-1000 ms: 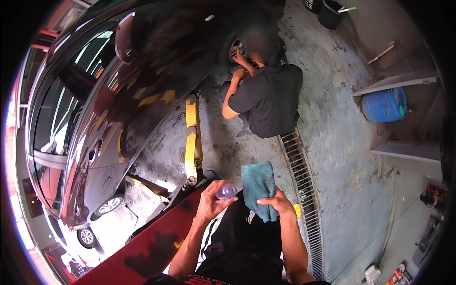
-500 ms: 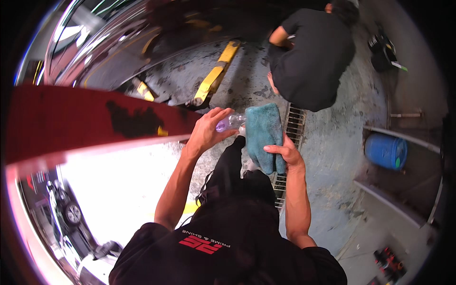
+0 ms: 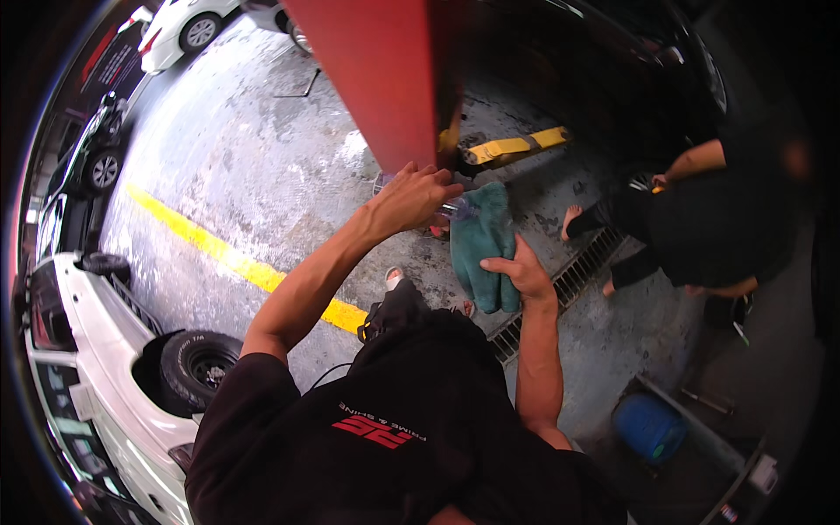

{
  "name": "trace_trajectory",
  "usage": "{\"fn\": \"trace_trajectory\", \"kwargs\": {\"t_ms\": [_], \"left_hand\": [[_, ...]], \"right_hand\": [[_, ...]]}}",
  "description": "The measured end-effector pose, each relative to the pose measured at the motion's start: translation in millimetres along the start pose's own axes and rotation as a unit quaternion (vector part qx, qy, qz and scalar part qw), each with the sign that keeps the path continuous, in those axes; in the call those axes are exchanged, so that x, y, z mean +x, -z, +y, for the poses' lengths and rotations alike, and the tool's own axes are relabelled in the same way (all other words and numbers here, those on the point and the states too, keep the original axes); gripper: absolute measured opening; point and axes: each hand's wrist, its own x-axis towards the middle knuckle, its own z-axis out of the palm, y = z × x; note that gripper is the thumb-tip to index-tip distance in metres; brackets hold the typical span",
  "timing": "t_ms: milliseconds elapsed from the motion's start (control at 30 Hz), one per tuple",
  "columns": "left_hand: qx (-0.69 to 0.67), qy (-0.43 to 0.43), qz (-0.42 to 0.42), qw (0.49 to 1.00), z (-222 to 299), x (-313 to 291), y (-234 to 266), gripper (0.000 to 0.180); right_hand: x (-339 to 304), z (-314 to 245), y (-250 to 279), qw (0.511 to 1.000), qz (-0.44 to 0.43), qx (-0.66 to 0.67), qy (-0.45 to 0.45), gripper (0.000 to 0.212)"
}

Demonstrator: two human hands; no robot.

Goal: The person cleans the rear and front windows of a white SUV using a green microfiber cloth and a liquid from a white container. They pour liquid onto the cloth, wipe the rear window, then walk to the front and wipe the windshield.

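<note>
**Teal cloth hangs lengthwise under the right hand, bottle mouth at its top edge**

Teal microfibre cloth is the thing both hands work around. It hangs folded, its long axis running from about 12 o'clock down to 6 o'clock in the head view, with a slight lean toward 5 o'clock at the lower end. The right hand sits at the cloth's 4 o'clock side, fingers closed over its lower right edge and pinching the fabric, so the cloth lies up and to the left of that hand, toward 10 o'clock.

Up at the cloth's 10 o'clock corner is the left hand, wrapped shut around a small clear plastic bottle. Only the bottle's near end shows past the fingers. It lies roughly level, pointing toward 3 o'clock, and its tip meets or nearly meets the cloth's upper left edge; I cannot tell whether they touch. From the left hand, then, the cloth lies toward 4 o'clock and very near. The right hand is the one already on it.

Behind the left hand a red panel rises toward 12 o'clock. Below the cloth a metal drain grate runs across wet concrete, beside a yellow painted line. Another person crouches at 3 o'clock, well apart, one hand near a dark car.
</note>
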Motion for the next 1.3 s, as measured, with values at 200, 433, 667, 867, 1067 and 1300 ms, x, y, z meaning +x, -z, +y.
{"fn": "trace_trajectory", "kwargs": {"t_ms": [200, 433, 667, 867, 1067, 1300], "left_hand": [[0.059, 0.095, 0.002, 0.994, -47.9, -106.4, 35.8, 0.061], [-0.003, 0.213, 0.028, 0.977, -125.3, -273.0, 70.3, 0.065], [-0.041, 0.346, 0.083, 0.934, -179.2, -440.4, 101.9, 0.066], [-0.087, 0.448, 0.225, 0.861, -201.2, -563.5, 107.2, 0.069], [-0.062, 0.566, 0.295, 0.767, -212.3, -663.5, 93.1, 0.068], [-0.017, 0.650, 0.266, 0.711, -266.3, -778.3, 93.7, 0.070]], "right_hand": [[65.0, 24.7, -95.9, 0.994, -0.053, -0.062, -0.072, 0.063], [137.3, 71.1, -238.5, 0.985, -0.156, -0.006, -0.070, 0.065], [214.2, 128.0, -378.1, 0.960, -0.245, 0.025, -0.137, 0.072], [274.3, 170.3, -485.7, 0.921, -0.333, 0.027, -0.202, 0.073], [331.4, 217.0, -594.6, 0.873, -0.411, 0.002, -0.264, 0.074], [411.8, 284.7, -724.1, 0.832, -0.457, -0.042, -0.313, 0.075]]}}
